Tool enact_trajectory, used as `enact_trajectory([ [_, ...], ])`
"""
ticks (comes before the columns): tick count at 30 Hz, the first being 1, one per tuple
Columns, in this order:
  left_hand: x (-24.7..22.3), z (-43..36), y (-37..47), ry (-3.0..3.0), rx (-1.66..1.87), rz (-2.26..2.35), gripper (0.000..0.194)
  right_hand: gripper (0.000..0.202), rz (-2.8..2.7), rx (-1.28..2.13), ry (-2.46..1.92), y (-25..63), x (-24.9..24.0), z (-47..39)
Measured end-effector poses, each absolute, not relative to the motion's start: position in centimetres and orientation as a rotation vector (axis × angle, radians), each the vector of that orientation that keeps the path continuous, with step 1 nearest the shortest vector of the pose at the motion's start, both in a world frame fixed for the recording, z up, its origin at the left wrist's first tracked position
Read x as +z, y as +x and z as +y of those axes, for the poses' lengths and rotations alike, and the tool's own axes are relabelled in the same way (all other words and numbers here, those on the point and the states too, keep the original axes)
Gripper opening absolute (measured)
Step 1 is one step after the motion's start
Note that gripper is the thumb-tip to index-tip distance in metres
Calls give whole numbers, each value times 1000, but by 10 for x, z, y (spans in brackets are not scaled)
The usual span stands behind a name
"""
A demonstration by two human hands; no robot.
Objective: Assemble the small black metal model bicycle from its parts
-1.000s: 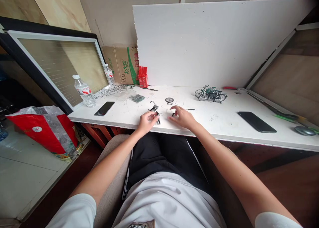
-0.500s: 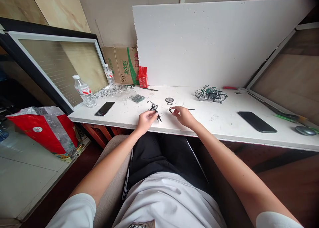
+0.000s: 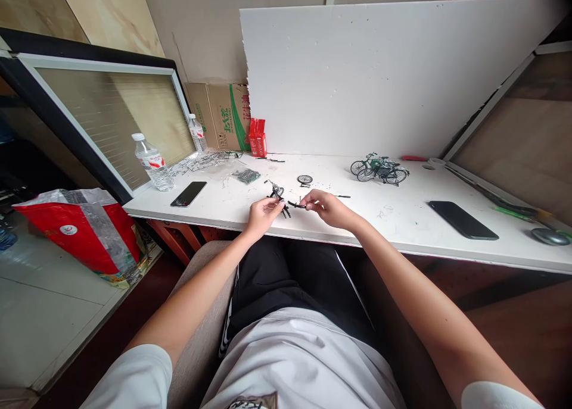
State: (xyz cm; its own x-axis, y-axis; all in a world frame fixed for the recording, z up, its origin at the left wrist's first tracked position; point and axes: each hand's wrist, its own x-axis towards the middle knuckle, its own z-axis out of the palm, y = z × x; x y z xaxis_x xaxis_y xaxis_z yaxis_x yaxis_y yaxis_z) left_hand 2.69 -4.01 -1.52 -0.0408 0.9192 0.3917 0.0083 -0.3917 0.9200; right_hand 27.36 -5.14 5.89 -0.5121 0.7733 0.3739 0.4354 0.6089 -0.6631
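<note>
Between the fingers of my left hand [image 3: 263, 214] is a partly built miniature bicycle [image 3: 276, 191], dark, with one spoked wheel showing on its far side. My right hand [image 3: 325, 208] pinches a thin, curved black piece [image 3: 296, 205], its free end pointing at the bicycle with a small gap between them. I cannot make out which bicycle part it is. On the table behind the hands lies a loose spoked wheel [image 3: 304, 179], with a small black part just in front of it. A thin dark stick-like tool [image 3: 342, 196] rests beyond my right hand.
Finished miniature bicycles [image 3: 379, 169] stand at the back right. One phone [image 3: 463, 219] lies at right, another [image 3: 188, 193] at left by a water bottle [image 3: 152, 164]. Loose part frames [image 3: 208, 161], a small bag of parts [image 3: 247, 175] and a red box [image 3: 258, 137] sit at the back left.
My right hand has turned the black piece so that it points left, and brought it closer to the bicycle. My left hand stays in place holding the bicycle.
</note>
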Motion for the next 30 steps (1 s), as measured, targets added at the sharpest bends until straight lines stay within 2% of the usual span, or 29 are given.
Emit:
enact_trajectory([
  [8,-14,-40,25,1525,1513,1036,40,23,-2299,710,-896,268,68,-62],
  [30,-13,-43,26,1634,1507,1028,37,26,-2278,671,-813,257,45,-55],
])
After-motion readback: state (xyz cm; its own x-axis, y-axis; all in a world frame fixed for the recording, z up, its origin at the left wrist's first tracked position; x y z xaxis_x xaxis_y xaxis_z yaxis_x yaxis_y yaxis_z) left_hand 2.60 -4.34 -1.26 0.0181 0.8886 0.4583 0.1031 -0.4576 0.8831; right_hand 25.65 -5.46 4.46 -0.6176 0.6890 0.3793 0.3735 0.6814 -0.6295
